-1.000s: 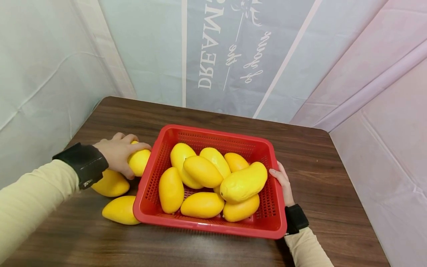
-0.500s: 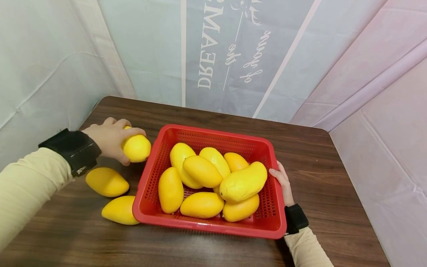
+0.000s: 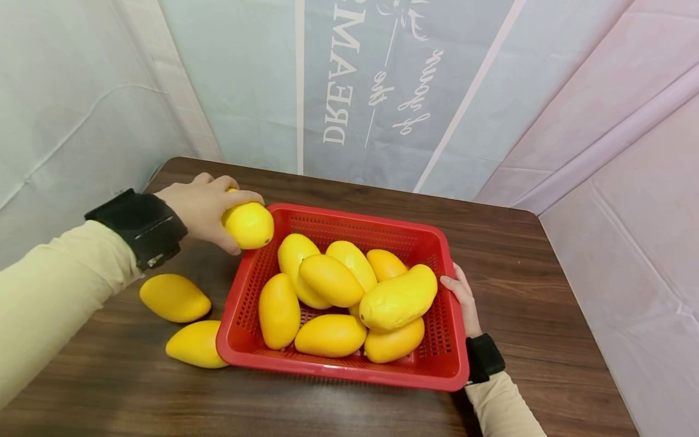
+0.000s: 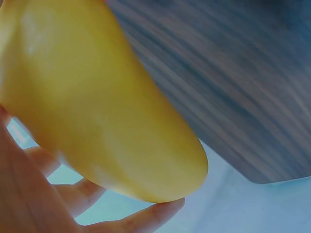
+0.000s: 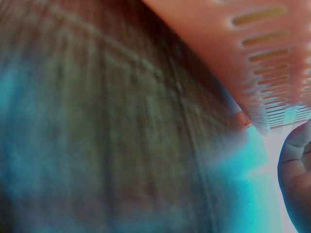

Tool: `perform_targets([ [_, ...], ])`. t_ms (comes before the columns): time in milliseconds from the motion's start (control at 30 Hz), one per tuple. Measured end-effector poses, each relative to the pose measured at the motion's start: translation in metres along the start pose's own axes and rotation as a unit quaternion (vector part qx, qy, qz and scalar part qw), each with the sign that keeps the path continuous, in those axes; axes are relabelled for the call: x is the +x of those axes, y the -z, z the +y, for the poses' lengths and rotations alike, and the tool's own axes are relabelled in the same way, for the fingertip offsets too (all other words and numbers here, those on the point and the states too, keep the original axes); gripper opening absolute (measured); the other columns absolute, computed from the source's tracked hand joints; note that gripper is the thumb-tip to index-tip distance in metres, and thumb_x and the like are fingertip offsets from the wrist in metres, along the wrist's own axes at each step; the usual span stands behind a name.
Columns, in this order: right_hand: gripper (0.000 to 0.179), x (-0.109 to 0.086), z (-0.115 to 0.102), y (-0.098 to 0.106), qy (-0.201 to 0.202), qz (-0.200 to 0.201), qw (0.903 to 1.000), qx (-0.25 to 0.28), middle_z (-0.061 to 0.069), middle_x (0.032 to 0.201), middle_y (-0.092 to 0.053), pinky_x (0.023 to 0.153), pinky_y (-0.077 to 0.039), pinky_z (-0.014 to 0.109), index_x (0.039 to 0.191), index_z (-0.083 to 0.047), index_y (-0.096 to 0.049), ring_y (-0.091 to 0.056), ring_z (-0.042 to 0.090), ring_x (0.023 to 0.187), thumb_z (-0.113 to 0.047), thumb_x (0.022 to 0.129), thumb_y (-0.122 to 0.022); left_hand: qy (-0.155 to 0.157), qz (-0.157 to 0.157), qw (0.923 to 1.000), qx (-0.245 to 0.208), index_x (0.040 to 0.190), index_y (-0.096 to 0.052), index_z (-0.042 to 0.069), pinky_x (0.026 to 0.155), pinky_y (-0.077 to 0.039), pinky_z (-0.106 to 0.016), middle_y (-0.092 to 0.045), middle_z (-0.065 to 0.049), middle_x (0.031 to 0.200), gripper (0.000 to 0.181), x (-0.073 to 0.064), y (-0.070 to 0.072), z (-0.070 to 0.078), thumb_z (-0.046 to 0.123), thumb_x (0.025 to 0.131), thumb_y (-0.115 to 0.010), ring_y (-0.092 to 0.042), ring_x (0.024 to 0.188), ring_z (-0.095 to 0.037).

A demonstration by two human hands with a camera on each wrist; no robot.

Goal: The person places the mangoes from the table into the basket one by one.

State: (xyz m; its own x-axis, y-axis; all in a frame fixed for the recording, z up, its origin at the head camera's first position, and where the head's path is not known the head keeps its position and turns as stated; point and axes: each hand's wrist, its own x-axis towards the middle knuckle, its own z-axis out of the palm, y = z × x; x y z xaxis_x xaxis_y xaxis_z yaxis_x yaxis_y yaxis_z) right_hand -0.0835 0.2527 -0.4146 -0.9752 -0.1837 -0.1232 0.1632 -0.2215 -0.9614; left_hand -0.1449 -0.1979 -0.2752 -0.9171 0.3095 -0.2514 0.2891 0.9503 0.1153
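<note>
My left hand grips a yellow mango at the far left corner of the red plastic basket; the fruit overlaps the rim in the head view. Up close in the left wrist view, the mango fills much of the frame, with fingers spread along its underside. My right hand holds the basket's right side, thumb over the rim and the other fingers mostly hidden outside it. Inside the basket lie several mangoes, a large lumpy one on top at the right. The right wrist view shows the slotted basket wall.
Two more mangoes lie on the dark wooden table left of the basket: one below my left wrist, another against the basket's near left corner. A printed curtain hangs behind the table's far edge, with pale fabric at both sides.
My left hand has lifted the mango off the left side of the table, then brought it up and right to the basket's corner. The right hand and basket have stayed put.
</note>
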Motion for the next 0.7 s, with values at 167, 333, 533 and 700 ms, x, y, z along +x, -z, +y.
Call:
perform_targets([
  [167, 0.039, 0.001, 0.001, 0.0, 0.004, 0.0, 1.0, -0.004, -0.005, 0.127, -0.056, 0.091, -0.056, 0.03, 0.145, -0.022, -0.03, -0.062, 0.008, 0.105, -0.024, 0.106, -0.031, -0.027, 0.0, 0.9995, 0.013, 0.135, -0.052, 0.038, 0.067, -0.047, -0.047, -0.052, -0.009, 0.125, 0.082, 0.01, 0.008, 0.017, 0.051, 0.061, -0.083, -0.046, 0.105, -0.033],
  [333, 0.039, 0.001, 0.001, 0.001, 0.007, -0.011, 0.9999, 0.005, -0.006, 0.126, -0.057, 0.091, -0.056, 0.03, 0.145, -0.023, -0.031, -0.062, 0.008, 0.106, -0.023, 0.106, -0.031, -0.046, 0.001, 0.9985, 0.03, 0.139, -0.049, 0.037, 0.073, -0.05, -0.052, -0.052, -0.011, 0.129, 0.082, 0.018, 0.016, 0.037, 0.057, 0.065, -0.08, -0.05, 0.108, -0.034],
  [533, 0.04, 0.002, 0.001, 0.0, 0.011, -0.007, 0.9999, 0.001, -0.005, 0.126, -0.056, 0.091, -0.056, 0.03, 0.146, -0.021, -0.03, -0.062, 0.008, 0.106, -0.023, 0.106, -0.031, -0.057, 0.028, 0.997, 0.044, 0.141, -0.048, 0.035, 0.081, -0.052, -0.054, -0.055, -0.011, 0.128, 0.082, 0.026, 0.016, 0.059, 0.062, 0.069, -0.076, -0.053, 0.111, -0.035],
  [700, 0.038, 0.001, 0.001, -0.002, 0.007, -0.001, 1.0, 0.001, -0.006, 0.126, -0.057, 0.091, -0.056, 0.029, 0.144, -0.023, -0.031, -0.063, 0.008, 0.105, -0.024, 0.106, -0.031, -0.058, 0.031, 0.9968, 0.045, 0.141, -0.048, 0.035, 0.084, -0.05, -0.051, -0.058, -0.009, 0.123, 0.084, 0.035, 0.01, 0.074, 0.069, 0.068, -0.073, -0.055, 0.106, -0.034],
])
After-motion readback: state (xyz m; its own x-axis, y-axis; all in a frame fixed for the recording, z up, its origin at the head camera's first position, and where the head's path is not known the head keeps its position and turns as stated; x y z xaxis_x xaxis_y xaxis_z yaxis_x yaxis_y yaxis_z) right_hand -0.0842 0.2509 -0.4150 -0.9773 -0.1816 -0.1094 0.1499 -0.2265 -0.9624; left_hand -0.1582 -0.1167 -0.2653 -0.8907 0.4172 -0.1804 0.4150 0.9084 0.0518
